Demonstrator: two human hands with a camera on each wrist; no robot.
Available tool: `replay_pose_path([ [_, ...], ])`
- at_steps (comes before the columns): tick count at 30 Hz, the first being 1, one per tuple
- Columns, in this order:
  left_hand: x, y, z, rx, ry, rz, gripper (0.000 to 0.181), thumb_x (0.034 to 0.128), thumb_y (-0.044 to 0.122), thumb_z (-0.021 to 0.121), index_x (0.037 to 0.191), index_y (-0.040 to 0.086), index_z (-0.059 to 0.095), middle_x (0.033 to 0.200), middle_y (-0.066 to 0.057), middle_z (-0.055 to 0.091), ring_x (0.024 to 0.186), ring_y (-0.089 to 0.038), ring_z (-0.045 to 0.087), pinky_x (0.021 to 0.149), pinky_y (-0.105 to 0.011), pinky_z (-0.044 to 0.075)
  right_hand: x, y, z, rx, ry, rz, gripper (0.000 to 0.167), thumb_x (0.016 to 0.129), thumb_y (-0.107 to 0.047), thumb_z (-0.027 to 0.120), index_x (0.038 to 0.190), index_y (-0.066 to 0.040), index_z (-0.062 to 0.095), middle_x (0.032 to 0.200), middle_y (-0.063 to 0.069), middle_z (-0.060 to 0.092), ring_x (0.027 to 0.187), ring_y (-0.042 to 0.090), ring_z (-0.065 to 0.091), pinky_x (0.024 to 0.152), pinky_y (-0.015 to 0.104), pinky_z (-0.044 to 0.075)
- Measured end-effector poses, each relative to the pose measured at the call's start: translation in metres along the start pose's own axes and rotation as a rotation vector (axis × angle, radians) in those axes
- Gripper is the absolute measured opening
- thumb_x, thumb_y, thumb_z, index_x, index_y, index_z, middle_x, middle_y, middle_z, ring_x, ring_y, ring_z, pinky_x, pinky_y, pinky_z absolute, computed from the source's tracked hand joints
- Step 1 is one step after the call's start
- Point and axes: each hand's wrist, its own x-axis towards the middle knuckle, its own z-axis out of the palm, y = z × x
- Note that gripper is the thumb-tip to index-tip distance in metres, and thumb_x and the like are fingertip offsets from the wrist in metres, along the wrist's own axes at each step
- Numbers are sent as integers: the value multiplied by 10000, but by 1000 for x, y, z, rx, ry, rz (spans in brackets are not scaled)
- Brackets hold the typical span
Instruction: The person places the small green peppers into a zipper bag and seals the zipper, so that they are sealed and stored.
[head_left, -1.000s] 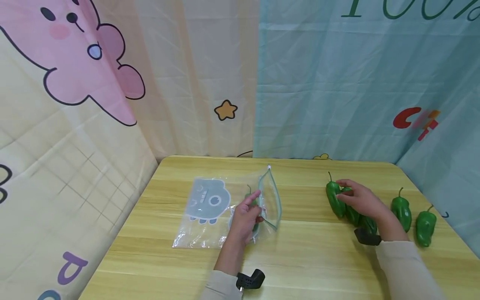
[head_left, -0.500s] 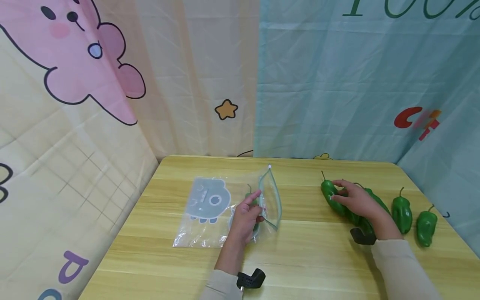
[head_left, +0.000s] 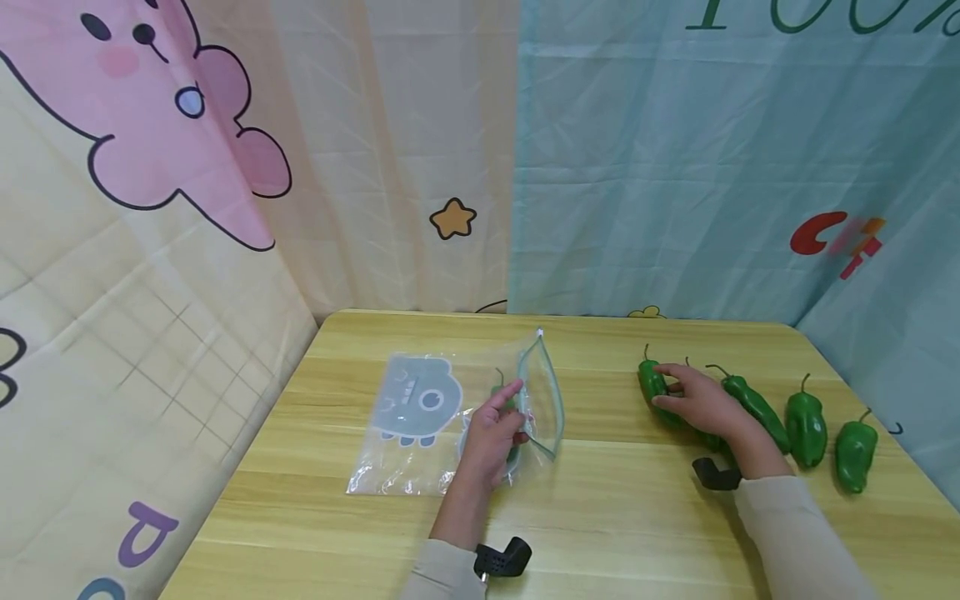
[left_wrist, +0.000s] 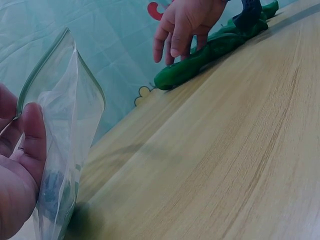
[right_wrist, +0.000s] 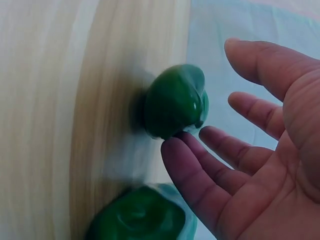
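Note:
My left hand [head_left: 491, 437] pinches the open rim of a clear zip bag [head_left: 431, 471] with a printed grey cartoon. The left wrist view shows thumb and fingers at the bag's edge [left_wrist: 90, 80]. Inside the bag, partly behind that hand, is a green pepper [head_left: 498, 388]. My right hand [head_left: 705, 404] hovers over a row of green peppers, fingers spread and loosely bent, at the leftmost pepper [head_left: 649, 382]. In the right wrist view a pepper [right_wrist: 175, 102] lies beyond the fingers, the nearest fingertip at its lower edge; contact is unclear. Another pepper is mostly hidden under the hand.
To the right of the right hand lie a slanted long pepper [head_left: 757, 412], an upright-pointing pepper [head_left: 806, 429] and the rightmost pepper [head_left: 855, 457]. The wooden table [head_left: 600, 517] ends against patterned curtains [head_left: 637, 167] at the back and sides.
My right hand has shifted slightly left along the peppers. The leftmost pepper has moved left, and the slanted pepper has come into view from behind the hand. My left hand and the bag stay still.

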Motion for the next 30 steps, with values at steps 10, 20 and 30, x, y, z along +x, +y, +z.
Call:
replay_pose_path([
  [10, 0, 0, 0, -5, -2, 0, 583, 846, -75, 555, 1408, 82, 556, 1306, -148, 521, 800, -131, 565, 643, -233, 502, 9, -4, 9, -53, 19, -21, 573, 944, -153, 658, 1408, 99, 436, 1389, 371, 427, 1142, 544, 528, 887, 611, 482],
  [20, 0, -1, 0, -8, -6, 2, 592, 839, -82, 546, 1412, 69, 548, 1323, -165, 506, 800, -127, 563, 638, -226, 502, 15, -11, 21, -173, 95, -5, 515, 921, -160, 696, 1341, 81, 523, 1326, 358, 463, 1106, 517, 537, 889, 626, 460],
  [30, -1, 0, 0, -6, -3, -2, 588, 844, -83, 540, 1411, 70, 549, 1330, -168, 501, 801, -123, 557, 638, -224, 498, 17, -11, 22, -188, 103, -4, 482, 906, -142, 713, 1300, 85, 554, 1271, 327, 481, 1061, 484, 556, 861, 612, 468],
])
